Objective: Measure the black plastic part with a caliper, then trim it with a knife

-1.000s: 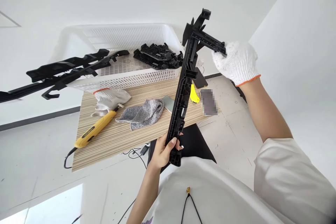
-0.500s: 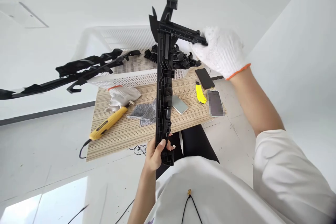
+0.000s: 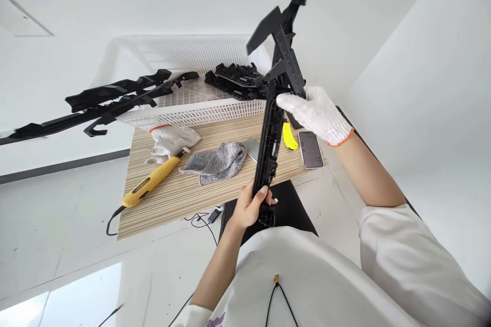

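Observation:
My bare left hand [image 3: 251, 204] is closed around the lower end of a long black plastic trim part [image 3: 268, 148], held up tilted a little to the right. In my right hand [image 3: 316, 115], which wears a white knit glove with an orange cuff, is a black caliper [image 3: 290, 61]. The caliper's jaws are spread and point left near the upper part of the trim part; whether they touch it I cannot tell. My gloved thumb lies over the trim part's middle.
A white plastic basket [image 3: 192, 112] holds several black parts [image 3: 238, 80]; more parts [image 3: 115, 97] jut over its left side. On the striped table [image 3: 161, 209] lie a yellow corded tool [image 3: 151, 182], a white glove [image 3: 174, 140], a grey cloth [image 3: 217, 163], a yellow cutter [image 3: 290, 137] and a phone [image 3: 311, 149].
The trim part has moved right and leans more. My right hand has come down with the caliper, which has turned from lying across the part to a steep slant, its jaws wider apart.

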Demonstrator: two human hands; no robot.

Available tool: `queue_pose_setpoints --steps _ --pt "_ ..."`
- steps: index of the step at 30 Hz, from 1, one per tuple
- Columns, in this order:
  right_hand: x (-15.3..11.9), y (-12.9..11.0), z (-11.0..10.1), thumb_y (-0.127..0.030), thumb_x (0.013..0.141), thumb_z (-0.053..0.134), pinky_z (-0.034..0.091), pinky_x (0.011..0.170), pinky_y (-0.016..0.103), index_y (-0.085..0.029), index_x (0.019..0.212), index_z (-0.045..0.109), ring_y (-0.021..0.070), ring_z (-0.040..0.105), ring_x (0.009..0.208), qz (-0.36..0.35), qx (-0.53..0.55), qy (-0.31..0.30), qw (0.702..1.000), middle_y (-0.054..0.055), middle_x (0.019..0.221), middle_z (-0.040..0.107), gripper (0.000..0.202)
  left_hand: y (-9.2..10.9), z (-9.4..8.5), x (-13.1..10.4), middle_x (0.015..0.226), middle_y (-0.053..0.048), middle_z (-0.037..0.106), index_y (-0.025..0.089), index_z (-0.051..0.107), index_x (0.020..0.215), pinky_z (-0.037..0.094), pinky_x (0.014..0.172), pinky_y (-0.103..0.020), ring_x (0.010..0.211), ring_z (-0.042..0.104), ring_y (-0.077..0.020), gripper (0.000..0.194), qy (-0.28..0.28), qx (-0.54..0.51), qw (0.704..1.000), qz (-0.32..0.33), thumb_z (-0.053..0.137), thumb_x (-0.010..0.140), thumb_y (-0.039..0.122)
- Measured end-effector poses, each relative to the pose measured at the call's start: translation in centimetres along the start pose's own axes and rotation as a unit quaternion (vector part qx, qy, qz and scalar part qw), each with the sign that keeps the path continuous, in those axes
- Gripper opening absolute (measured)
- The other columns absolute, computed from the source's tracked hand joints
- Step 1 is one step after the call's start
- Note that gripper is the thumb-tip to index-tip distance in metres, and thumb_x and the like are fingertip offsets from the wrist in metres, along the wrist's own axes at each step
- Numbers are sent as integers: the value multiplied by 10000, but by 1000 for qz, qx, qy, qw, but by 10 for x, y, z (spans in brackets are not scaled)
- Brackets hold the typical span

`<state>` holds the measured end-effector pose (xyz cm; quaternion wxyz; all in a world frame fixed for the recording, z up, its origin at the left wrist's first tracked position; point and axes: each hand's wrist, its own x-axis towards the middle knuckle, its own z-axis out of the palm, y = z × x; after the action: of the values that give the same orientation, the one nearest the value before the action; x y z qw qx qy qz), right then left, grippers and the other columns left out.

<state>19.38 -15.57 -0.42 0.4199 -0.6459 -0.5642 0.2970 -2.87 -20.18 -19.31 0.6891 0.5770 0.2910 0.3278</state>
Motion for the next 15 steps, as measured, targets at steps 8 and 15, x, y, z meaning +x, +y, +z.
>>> queue_pose_setpoints --steps 8,15 --pt "-13 25 -36 -467 749 783 170 389 253 -256 676 487 77 260 424 88 135 119 980 -88 533 358 371 18 24 64 1111 -120 712 185 684 1270 524 1010 -436 1068 661 -263 581 -199 239 942 123 292 1079 570" --pt "-85 76 -108 -257 555 787 145 429 311 -268 557 300 69 212 415 132 155 307 930 -81 513 260 488 -11 47 92 1199 -106 570 359 567 1503 448 1027 -460 1122 514 -278 514 -178 522 819 159 298 1090 505"
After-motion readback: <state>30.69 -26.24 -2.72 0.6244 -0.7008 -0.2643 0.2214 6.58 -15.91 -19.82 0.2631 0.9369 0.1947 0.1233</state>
